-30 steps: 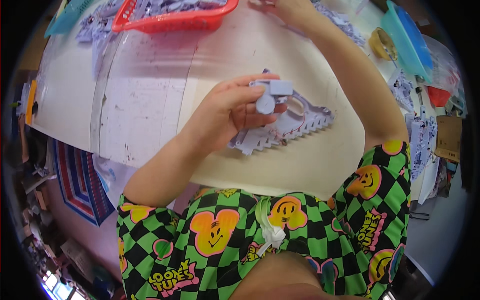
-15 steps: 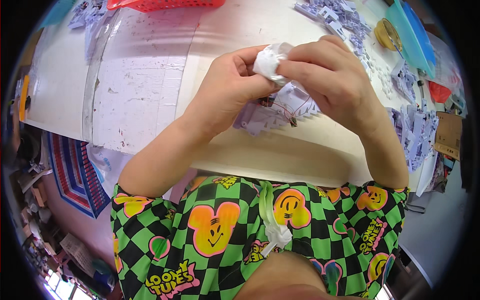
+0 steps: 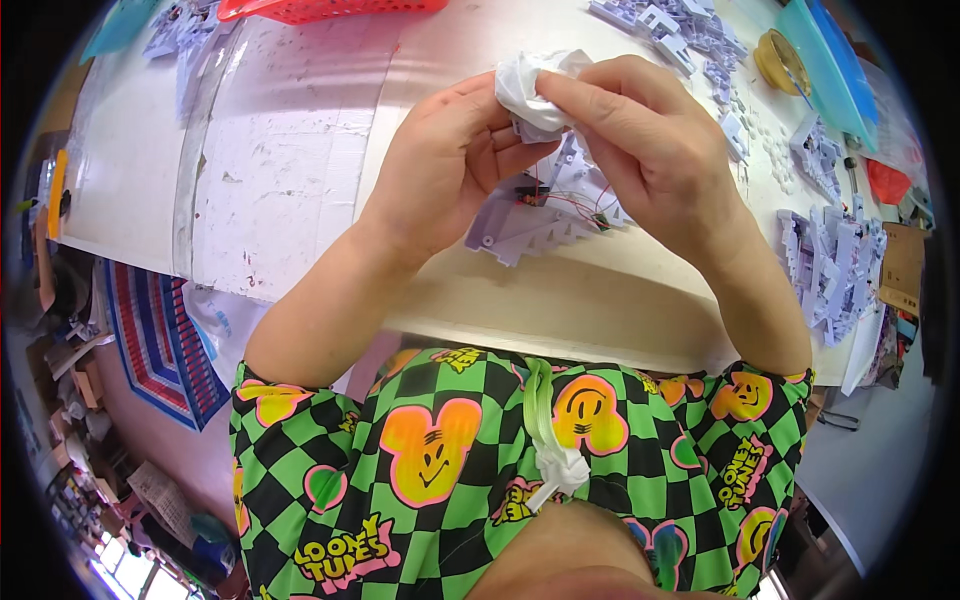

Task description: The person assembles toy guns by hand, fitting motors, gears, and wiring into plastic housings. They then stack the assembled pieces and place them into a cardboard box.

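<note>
Above the table I hold a crumpled white wipe (image 3: pixel 526 92), cloth or tissue, between both hands. The fingers of my left hand (image 3: pixel 440 150) curl against its left side, while my right hand (image 3: pixel 655 140) pinches it from the right with thumb and forefinger. A lavender-grey edge shows under the wipe; whether it is a separate part inside cannot be told. Just below my hands lies a pale lavender plastic part (image 3: pixel 510 235) with a stepped edge. Thin red wires (image 3: pixel 565 200) and a small dark component (image 3: pixel 530 192) rest on it, partly hidden by my hands.
More lavender plastic parts (image 3: pixel 830 265) are piled at the right edge, with another heap (image 3: pixel 670 30) at the far right. A gold bowl (image 3: pixel 780 62) stands beside a turquoise basin (image 3: pixel 825 70). A red basket (image 3: pixel 330 8) sits at the far edge. Small white pieces (image 3: pixel 775 150) are scattered at right.
Both hands have shifted slightly farther from me with the white wipe, and it is turned and bunched differently. More of the lavender part below shows now.
</note>
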Tool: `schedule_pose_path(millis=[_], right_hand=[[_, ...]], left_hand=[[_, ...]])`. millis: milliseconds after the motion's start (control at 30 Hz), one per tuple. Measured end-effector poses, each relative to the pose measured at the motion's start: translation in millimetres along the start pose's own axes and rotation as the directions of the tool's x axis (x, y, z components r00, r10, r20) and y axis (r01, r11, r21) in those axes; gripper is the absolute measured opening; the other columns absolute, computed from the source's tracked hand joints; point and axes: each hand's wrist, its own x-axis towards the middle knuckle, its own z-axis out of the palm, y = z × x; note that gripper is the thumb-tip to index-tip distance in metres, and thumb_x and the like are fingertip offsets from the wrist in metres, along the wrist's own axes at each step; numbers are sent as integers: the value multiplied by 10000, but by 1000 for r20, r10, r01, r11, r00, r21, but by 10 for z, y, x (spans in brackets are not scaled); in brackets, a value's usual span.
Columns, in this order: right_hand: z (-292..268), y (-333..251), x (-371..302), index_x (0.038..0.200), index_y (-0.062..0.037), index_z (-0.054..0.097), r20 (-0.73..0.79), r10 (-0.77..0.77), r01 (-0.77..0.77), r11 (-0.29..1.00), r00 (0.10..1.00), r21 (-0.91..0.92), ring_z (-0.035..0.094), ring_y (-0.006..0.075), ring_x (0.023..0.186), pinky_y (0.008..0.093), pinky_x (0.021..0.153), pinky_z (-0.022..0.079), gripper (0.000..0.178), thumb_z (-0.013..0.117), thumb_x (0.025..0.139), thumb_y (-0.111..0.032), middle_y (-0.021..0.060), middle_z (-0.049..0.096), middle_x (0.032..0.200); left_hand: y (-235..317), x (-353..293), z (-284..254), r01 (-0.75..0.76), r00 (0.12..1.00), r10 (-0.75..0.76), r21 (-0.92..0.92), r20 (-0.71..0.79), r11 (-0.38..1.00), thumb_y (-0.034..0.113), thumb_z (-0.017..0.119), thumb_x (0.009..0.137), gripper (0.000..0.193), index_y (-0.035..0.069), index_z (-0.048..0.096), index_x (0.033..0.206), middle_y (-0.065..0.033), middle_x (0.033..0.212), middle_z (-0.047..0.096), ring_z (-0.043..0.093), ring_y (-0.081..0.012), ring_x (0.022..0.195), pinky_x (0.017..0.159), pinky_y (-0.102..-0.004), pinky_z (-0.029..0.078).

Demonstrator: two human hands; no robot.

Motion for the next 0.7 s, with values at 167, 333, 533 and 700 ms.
schedule_pose_path(millis=[167,333,533,700], right_hand=[[-19,-25,5,942,-48,629,98,-167,181,970,981,-161,512,195,660,285,614,404,340,591,609,13,63,551,820],[-98,-75,-97,878,-62,631,173,-253,289,930,952,-229,490,177,640,307,617,381,307,579,576,-48,43,540,819],[-336,-88,-204,885,-59,644,143,-90,123,962,986,-244,512,165,650,294,585,387,290,600,599,-46,39,546,769],[-300,261,-327,937,-89,627,-22,110,-109,898,994,-427,559,199,694,283,610,414,247,570,716,6,66,599,883]], left_hand=[[-4,-30,6,2,999,1,52,-51,999,148,442,864,273,-19,513,1068,-85,957,582,585,-135,847,772,-265,493],[-18,-26,-22,89,996,-86,162,-29,983,147,382,889,333,-54,456,1144,-109,1006,573,587,-149,890,788,-278,494],[33,36,-60,-8,996,18,113,-86,994,167,348,907,364,-76,434,1164,-170,1086,545,553,-225,1006,819,-269,482],[53,23,-67,12,1000,-12,12,3,1000,170,385,901,378,-66,394,1196,-183,1136,508,532,-260,1035,865,-290,463]])
